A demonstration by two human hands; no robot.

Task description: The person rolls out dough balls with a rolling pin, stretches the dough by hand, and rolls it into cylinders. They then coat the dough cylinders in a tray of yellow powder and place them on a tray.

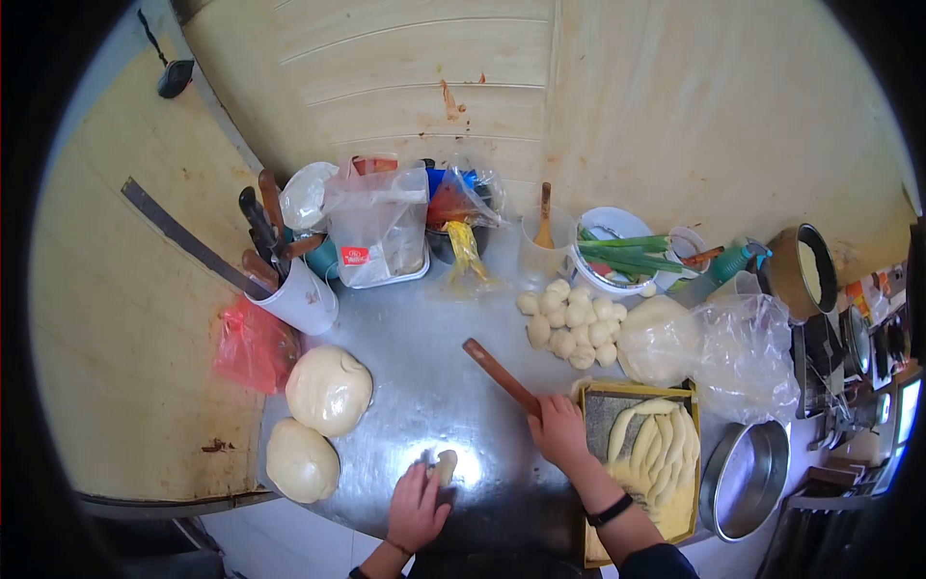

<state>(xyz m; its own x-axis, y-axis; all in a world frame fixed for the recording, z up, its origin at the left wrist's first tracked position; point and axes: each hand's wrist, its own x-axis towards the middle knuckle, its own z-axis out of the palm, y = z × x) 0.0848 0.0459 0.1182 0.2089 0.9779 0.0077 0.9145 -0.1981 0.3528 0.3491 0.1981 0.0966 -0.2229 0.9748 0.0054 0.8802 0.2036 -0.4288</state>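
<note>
Hands first: left hand pinches a small dough piece against the steel table, fingers curled on it. Right hand grips the end of a wooden rolling pin, which angles away across the table. Just right of it, a tray already holds a row of shaped dough strips. Left to do, by the look: pile of dough balls beyond, two big dough lumps at far left.

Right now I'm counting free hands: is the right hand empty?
No, the right hand grips the end of a wooden rolling pin lying on the metal table.
</note>
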